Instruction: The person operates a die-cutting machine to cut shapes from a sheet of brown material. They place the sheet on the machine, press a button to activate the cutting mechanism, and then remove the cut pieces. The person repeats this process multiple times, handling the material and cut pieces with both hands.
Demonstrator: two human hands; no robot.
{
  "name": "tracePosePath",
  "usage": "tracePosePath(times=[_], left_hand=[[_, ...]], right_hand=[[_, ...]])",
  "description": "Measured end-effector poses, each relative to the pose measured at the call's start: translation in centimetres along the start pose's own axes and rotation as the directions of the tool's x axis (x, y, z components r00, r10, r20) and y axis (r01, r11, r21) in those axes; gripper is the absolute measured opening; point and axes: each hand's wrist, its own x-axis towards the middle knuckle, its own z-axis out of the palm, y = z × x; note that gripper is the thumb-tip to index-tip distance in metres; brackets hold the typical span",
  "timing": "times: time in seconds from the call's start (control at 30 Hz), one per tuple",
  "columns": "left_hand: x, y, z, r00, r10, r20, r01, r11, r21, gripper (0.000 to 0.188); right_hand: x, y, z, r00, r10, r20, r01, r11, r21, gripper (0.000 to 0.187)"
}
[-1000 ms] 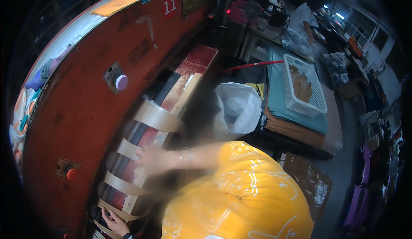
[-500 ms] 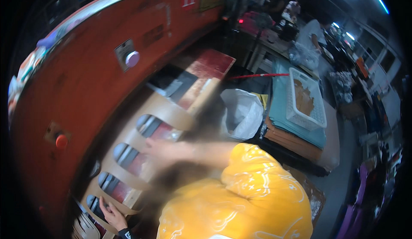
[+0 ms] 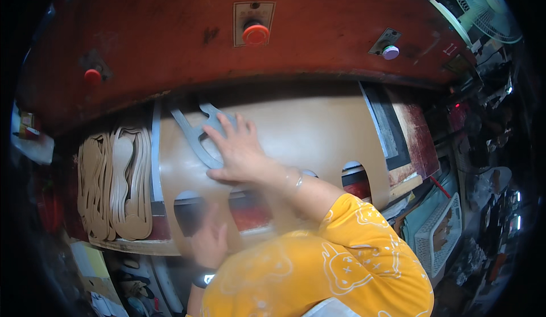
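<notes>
A wide tan sheet (image 3: 307,123) lies across the press bed, with rounded cut-outs along its near edge. On its left part rests a grey metal cutting die (image 3: 196,140) with curved bars. My right hand (image 3: 242,152) reaches over from the right and grips the die, its fingers spread across the bars and the thumb at the die's near end. My left hand (image 3: 211,237), smeared by motion, is at the sheet's near left edge beside a cut-out; its fingers cannot be made out clearly.
Stacks of tan cut pieces (image 3: 116,186) stand at the bed's left end. The red press beam (image 3: 187,32) with several buttons spans the far side. A white basket (image 3: 438,234) sits at the right, and a fan (image 3: 483,4) stands at the far right.
My view has swung left along the press. My right hand has gone from the sheet's near edge to the cutting die, which now shows on the sheet. My left hand is now blurred.
</notes>
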Motion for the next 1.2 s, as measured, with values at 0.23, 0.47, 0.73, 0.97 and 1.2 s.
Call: tracePosePath(times=[0.23,0.47,0.73,0.97,1.2], left_hand=[[0.6,-0.1,-0.9,0.976,-0.137,0.168,0.141,0.99,-0.007,0.056],[0.6,-0.6,-0.5,0.991,0.122,0.046,-0.123,0.992,0.016,0.054],[0.5,0.1,-1.0,0.991,-0.02,0.132,0.022,1.0,-0.018,0.055],[1.1,-1.5,0.3,0.988,0.154,-0.027,-0.154,0.988,-0.009,0.049],[1.0,-2.5,1.3,0.968,0.19,-0.166,-0.197,0.98,-0.028,0.044]], right_hand=[[1.0,4.5,-3.8,1.0,0.003,0.022,-0.012,0.901,0.435,0.07],[-4.2,9.6,-7.4,0.999,0.034,0.036,-0.04,0.981,0.192,0.063],[-5.5,10.8,-6.9,0.999,0.015,0.037,-0.013,0.999,-0.045,0.064],[-6.9,15.6,-9.4,0.797,0.001,-0.604,-0.011,1.0,-0.013,0.059],[-7.0,20.2,-17.9,0.06,0.091,-0.994,-0.234,0.969,0.075,0.067]])
